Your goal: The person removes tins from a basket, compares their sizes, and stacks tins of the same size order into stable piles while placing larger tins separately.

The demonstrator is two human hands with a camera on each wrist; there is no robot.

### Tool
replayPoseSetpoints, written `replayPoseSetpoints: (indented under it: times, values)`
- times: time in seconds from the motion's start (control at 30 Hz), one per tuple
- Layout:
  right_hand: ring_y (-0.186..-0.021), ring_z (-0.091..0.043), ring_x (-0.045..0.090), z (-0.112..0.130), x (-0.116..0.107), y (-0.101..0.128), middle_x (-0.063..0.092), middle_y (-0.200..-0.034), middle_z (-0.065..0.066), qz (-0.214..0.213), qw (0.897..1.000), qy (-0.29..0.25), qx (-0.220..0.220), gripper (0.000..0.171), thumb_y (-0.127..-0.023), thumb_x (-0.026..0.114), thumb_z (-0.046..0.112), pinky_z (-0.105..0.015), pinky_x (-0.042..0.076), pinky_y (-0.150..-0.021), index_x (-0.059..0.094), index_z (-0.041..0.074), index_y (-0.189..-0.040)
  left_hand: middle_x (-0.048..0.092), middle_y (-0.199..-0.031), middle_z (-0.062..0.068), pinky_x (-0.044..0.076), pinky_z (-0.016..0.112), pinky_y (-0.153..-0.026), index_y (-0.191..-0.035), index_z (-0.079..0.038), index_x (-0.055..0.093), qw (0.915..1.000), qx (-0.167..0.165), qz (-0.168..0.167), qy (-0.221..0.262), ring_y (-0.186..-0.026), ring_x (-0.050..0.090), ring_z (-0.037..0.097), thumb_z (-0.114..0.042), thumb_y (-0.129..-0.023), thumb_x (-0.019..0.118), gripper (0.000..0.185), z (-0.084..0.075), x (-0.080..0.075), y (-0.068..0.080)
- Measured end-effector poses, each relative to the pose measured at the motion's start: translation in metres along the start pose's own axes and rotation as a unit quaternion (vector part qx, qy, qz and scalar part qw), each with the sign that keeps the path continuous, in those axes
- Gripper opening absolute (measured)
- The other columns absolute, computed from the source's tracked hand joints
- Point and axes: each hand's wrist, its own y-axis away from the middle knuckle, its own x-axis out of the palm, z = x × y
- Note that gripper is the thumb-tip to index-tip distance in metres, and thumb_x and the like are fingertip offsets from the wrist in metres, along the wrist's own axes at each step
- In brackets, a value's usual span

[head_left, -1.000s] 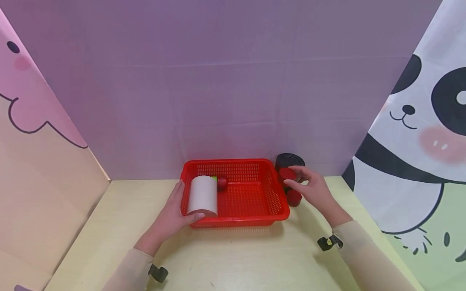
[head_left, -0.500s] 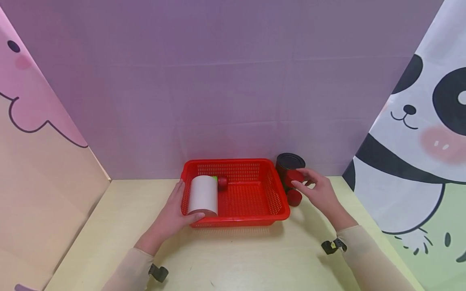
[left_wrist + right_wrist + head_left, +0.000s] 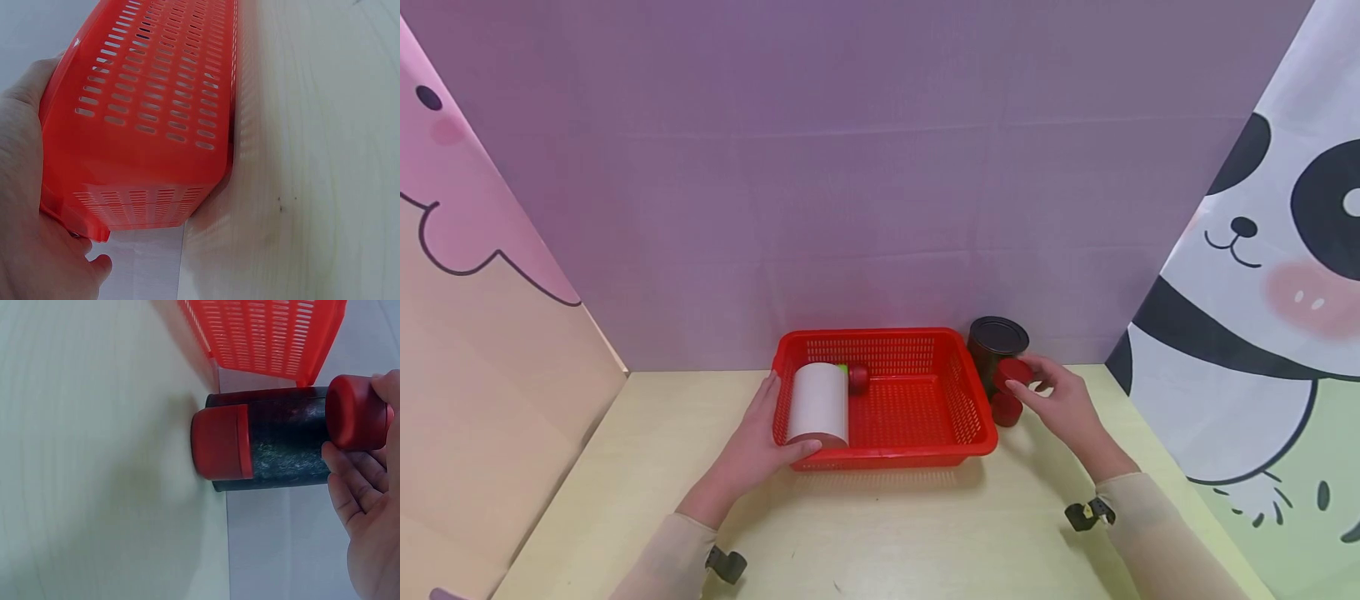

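Purple cloth (image 3: 880, 183) covers the back wall, with faint creases across it. To its left hangs a pink and peach cartoon panel (image 3: 471, 183); to its right, a panda panel (image 3: 1240, 317) of about the same height. Below them spreads the pale wooden table (image 3: 910, 533), its far edge meeting the cloth.

Midway along that far edge sits the red basket (image 3: 891, 452), slotted on its walls and floor. Just beside its right side, close to the table's far edge, the black canister (image 3: 999, 335) stands upright under a black lid. Along the basket's left side lies the white cylinder (image 3: 818, 402), its near end brownish red.

Spread around the basket's near left corner, the left hand (image 3: 758, 446) grips it, thumb laid on the near rim. The right hand (image 3: 1063, 408) is narrow, pinching the raised red pot (image 3: 1013, 372) between thumb and fingers, off the table and in front of the canister. Below it, the standing red pot (image 3: 1007, 410) rests on the table at the canister's near side; whether the two touch, I cannot tell.

Beside the cylinder, toward the basket's far left corner, lies the red ball (image 3: 858, 379), with a green piece (image 3: 842, 368) next to it.
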Motion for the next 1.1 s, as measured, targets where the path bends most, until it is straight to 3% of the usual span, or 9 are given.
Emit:
replayPoseSetpoints:
  times: [0.33, 0.7, 0.93, 1.1]
  values:
    - [-0.103, -0.031, 0.070, -0.010, 0.002, 0.004, 0.077, -0.116, -0.015, 0.012, 1.000, 0.007, 0.025, 0.051, -0.103, 0.083, 0.029, -0.016, 0.054, -0.082, 0.068, 0.004, -0.144, 0.009, -0.185, 0.012, 0.051, 0.063, -0.115, -0.179, -0.013, 0.006, 1.0000, -0.004, 0.000, -0.004, -0.168, 0.016, 0.041, -0.060, -0.083, 0.093, 0.137, 0.000, 0.000, 0.000]
    - [-0.110, -0.037, 0.070, -0.018, 0.005, 0.008, 0.072, -0.128, -0.020, 0.029, 0.998, 0.008, 0.060, 0.056, -0.103, 0.082, 0.032, -0.024, 0.057, -0.084, 0.064, 0.001, -0.146, 0.009, -0.185, 0.012, 0.050, 0.064, -0.116, -0.179, -0.011, 0.006, 0.9999, -0.004, 0.000, -0.011, -0.168, 0.016, 0.041, -0.059, -0.083, 0.093, 0.137, -0.002, -0.001, 0.001]
    - [-0.117, -0.036, 0.067, -0.022, 0.008, 0.008, 0.074, -0.129, -0.020, 0.032, 0.998, 0.020, 0.060, 0.053, -0.103, 0.083, 0.028, -0.025, 0.055, -0.090, 0.066, 0.000, -0.145, 0.009, -0.185, 0.012, 0.052, 0.064, -0.114, -0.179, -0.012, 0.006, 0.9999, -0.006, 0.000, -0.011, -0.167, 0.016, 0.041, -0.059, -0.083, 0.093, 0.138, -0.002, -0.001, 0.001]
    - [-0.118, -0.037, 0.067, -0.025, 0.010, 0.009, 0.074, -0.129, -0.021, 0.031, 0.998, 0.021, 0.057, 0.053, -0.102, 0.083, 0.025, -0.033, 0.058, -0.093, 0.066, -0.001, -0.145, 0.010, -0.185, 0.012, 0.053, 0.064, -0.113, -0.179, -0.013, 0.005, 0.9999, -0.007, -0.001, -0.011, -0.167, 0.017, 0.041, -0.060, -0.083, 0.093, 0.138, -0.002, -0.001, 0.001]
